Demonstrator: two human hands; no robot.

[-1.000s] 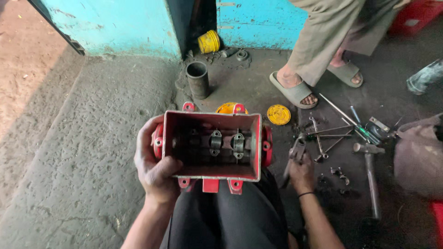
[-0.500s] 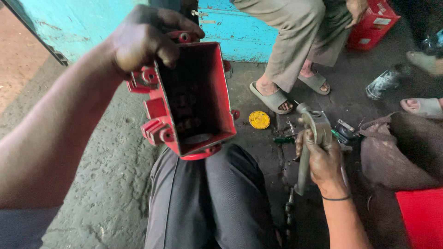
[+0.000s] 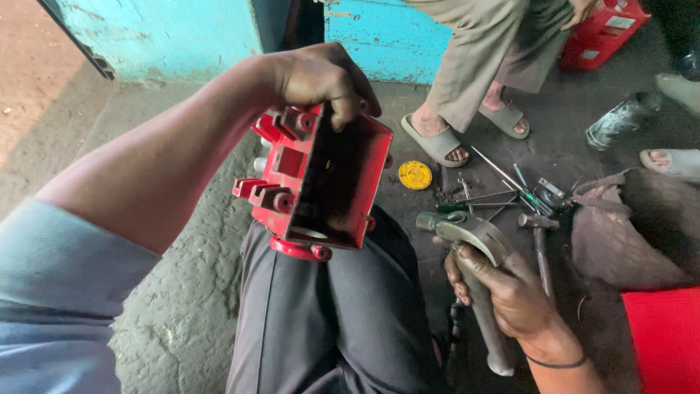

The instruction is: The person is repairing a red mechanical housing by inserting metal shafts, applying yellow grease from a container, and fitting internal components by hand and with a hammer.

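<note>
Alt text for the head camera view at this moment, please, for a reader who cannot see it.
A seated person's left hand grips a red open-topped metal housing by its upper rim, tilted over the lap, while the right hand holds a grey hammer. Loose hand tools and a yellow cap lie on the dark floor, beside another person's sandalled feet.

Yellow round lid lies on the dark floor, screwdrivers scattered beside it, a second hammer near them, someone's 2 sandalled feet just beyond.
</note>
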